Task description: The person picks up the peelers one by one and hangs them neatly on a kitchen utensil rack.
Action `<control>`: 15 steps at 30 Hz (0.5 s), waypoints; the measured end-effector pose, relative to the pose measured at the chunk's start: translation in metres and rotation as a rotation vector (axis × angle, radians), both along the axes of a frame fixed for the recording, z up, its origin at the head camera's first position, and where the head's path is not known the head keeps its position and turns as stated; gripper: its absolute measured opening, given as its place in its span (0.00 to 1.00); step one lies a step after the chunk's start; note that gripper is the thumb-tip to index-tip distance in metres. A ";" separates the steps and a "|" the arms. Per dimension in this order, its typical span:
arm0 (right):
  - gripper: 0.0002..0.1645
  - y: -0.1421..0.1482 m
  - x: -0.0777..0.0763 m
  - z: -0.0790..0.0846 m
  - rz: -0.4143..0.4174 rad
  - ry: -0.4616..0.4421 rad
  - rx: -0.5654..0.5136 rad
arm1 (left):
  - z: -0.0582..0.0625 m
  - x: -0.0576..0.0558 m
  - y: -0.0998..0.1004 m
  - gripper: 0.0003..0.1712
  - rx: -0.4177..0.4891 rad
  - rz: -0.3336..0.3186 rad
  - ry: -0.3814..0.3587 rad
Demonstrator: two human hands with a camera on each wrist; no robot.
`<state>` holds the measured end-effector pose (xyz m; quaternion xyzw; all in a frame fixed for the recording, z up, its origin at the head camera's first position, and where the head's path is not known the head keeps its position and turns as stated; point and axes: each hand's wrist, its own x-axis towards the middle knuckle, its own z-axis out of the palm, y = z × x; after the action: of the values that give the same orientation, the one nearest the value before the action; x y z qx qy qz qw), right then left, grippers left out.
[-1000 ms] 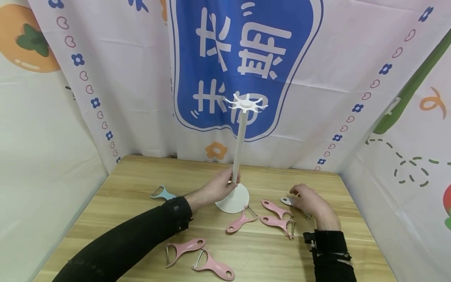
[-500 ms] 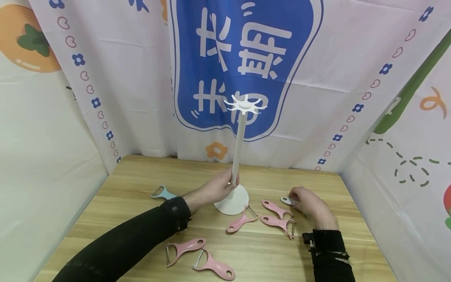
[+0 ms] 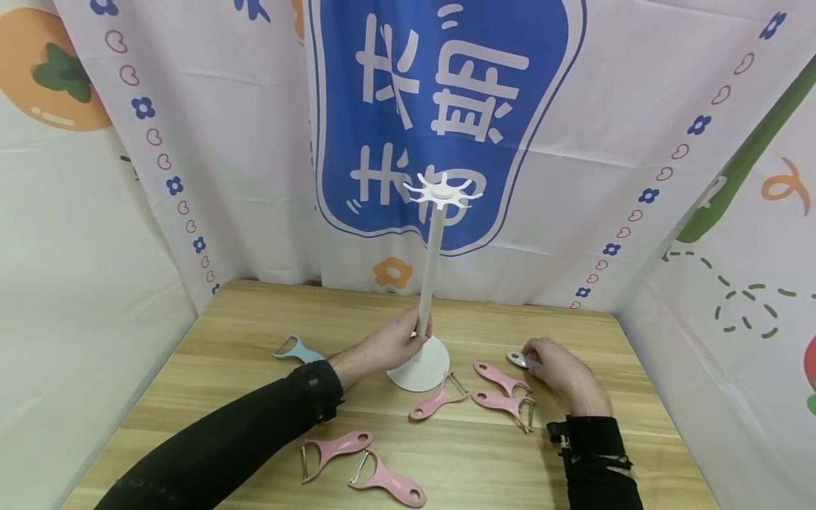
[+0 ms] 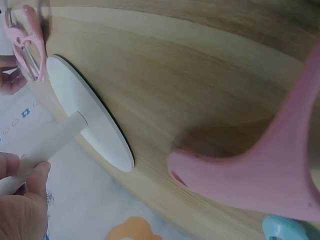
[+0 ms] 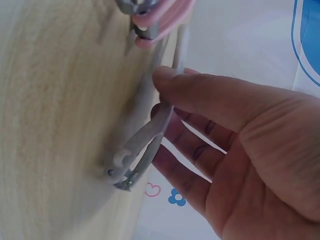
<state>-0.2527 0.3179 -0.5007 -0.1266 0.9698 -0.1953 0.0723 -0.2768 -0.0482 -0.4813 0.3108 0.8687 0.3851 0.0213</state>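
My left hand (image 3: 392,343) grips the lower pole of a white stand (image 3: 432,265), which has a round base and a ring of hooks on top. In the left wrist view, thumb and fingers wrap the pole (image 4: 52,137) above the base. Over on the right, my right hand (image 3: 561,368) pinches a grey-white peeler (image 3: 521,360) between thumb and fingers. The right wrist view shows that peeler (image 5: 147,131) on edge close to the wood, its blade end pointing down. Part of it is hidden behind the thumb.
Beside the base lies a pink peeler (image 3: 433,406). Two more pink peelers (image 3: 500,401) lie between the stand and my right hand. Another pair of pink peelers (image 3: 394,484) is at the front. A light blue peeler (image 3: 296,350) lies behind my left forearm. Printed cloth (image 3: 255,212) surrounds the table.
The fingers of my right hand have come down and closed on the grey-white peeler, whose handle end has risen slightly. The stand has shifted slightly toward me with my left hand.
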 end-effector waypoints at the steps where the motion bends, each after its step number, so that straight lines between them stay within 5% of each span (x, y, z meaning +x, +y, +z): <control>1: 0.14 0.000 0.000 0.000 -0.007 0.004 -0.011 | 0.000 0.000 0.000 0.10 -0.004 0.000 0.007; 8: 0.16 0.000 -0.001 0.005 -0.036 0.068 -0.039 | -0.001 0.000 -0.001 0.10 -0.018 0.006 0.001; 15: 0.20 -0.005 -0.002 0.018 0.020 0.252 -0.015 | -0.003 0.000 0.000 0.10 -0.029 0.012 -0.001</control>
<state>-0.2542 0.3130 -0.4828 -0.1601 0.9685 -0.1842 -0.0491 -0.2767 -0.0482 -0.4840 0.3050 0.8759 0.3730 0.0240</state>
